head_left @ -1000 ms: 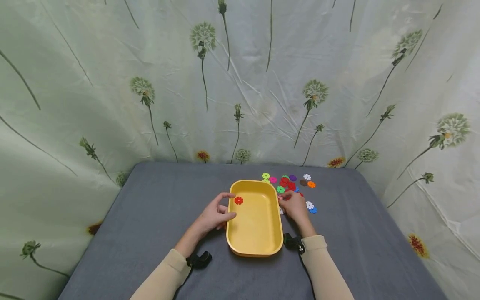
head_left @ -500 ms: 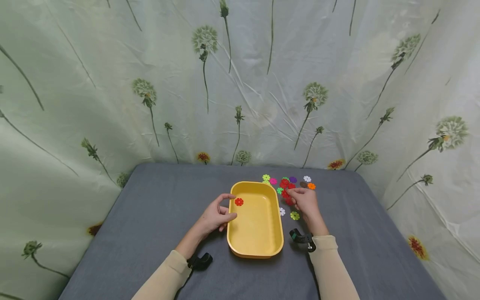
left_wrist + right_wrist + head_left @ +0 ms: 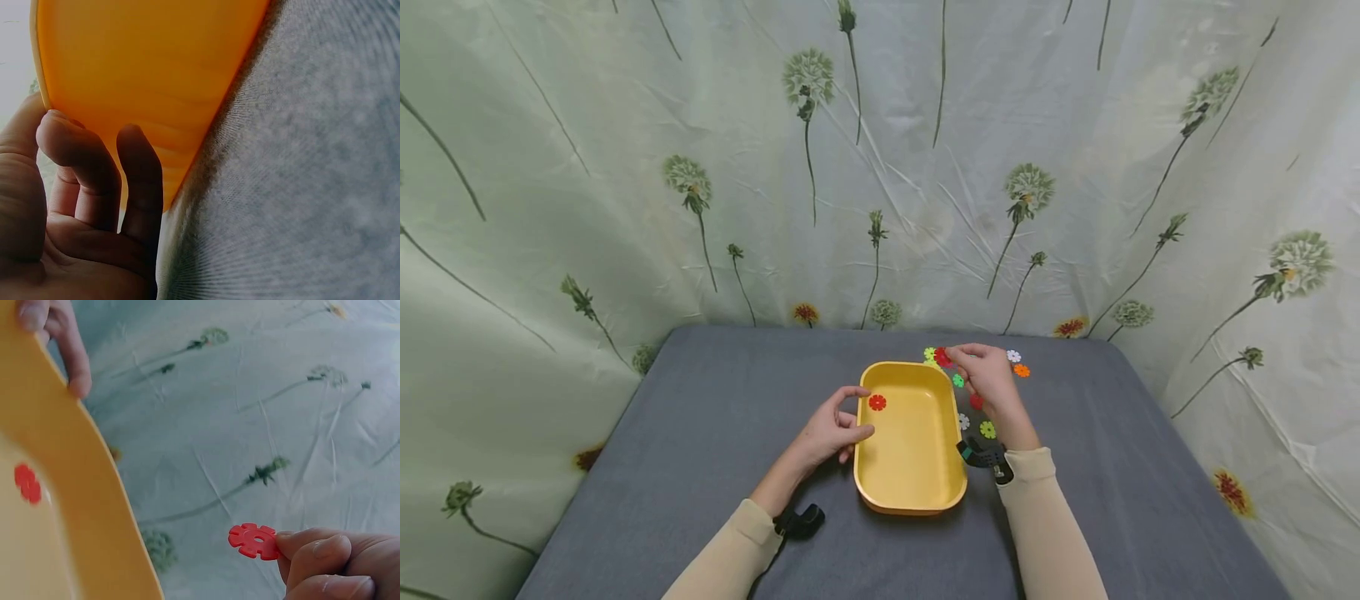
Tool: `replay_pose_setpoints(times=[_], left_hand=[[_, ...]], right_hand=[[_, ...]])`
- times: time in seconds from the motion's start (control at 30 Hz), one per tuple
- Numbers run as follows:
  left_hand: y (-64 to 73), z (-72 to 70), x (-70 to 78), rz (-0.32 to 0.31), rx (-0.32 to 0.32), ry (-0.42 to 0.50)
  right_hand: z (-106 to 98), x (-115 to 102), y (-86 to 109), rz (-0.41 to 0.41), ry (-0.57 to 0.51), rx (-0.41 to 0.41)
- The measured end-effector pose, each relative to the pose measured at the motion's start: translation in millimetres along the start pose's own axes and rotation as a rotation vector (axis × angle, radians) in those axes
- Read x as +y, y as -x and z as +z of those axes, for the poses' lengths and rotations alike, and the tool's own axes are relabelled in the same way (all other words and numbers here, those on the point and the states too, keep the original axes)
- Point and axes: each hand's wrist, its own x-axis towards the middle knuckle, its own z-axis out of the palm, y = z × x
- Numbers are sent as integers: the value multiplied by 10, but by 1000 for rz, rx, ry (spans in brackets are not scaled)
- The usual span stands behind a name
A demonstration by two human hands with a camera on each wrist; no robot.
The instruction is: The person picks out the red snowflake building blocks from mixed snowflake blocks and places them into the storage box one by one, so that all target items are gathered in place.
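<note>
My right hand [image 3: 988,379] pinches a red flower-shaped notched disc [image 3: 253,541] between thumb and fingertips, raised beyond the far right corner of a yellow tray [image 3: 910,507]. The right wrist view shows this disc with a round hole in its middle, held by its edge. At the tray's left side, my left hand [image 3: 827,429] grips the rim, thumb lapping over it and other fingers along the outer wall, as the left wrist view shows. Another red disc [image 3: 877,402] lies inside the tray, near the left hand's fingertips.
Loose discs lie right of the tray on the grey cloth-covered table [image 3: 737,400], among them an orange disc [image 3: 1022,371], a yellow-green disc [image 3: 987,430] and a red disc [image 3: 977,401]. My right hand hides part of the pile. A floral curtain [image 3: 925,183] hangs behind.
My right hand goes from the tray's right edge to the pile, takes up a red disc, then moves left and away with it. The left hand and tray stay put.
</note>
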Motion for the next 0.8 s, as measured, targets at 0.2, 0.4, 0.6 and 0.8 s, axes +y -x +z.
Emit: replay_pose_setpoints(times=[0.2,0.4,0.6,0.8], left_hand=[[-4,3,12,-11,6,-5],[-9,13,13,-25,6,3],[4,14,32,-16,-1,14],[9,-5,29,-6,-10,2]], right_hand=[[314,-59,-53,5,-31,-50],[592,75,-153,51,3,-127],[724,189,-204,66,81,-164],[792,291,-224,85,277,-167]])
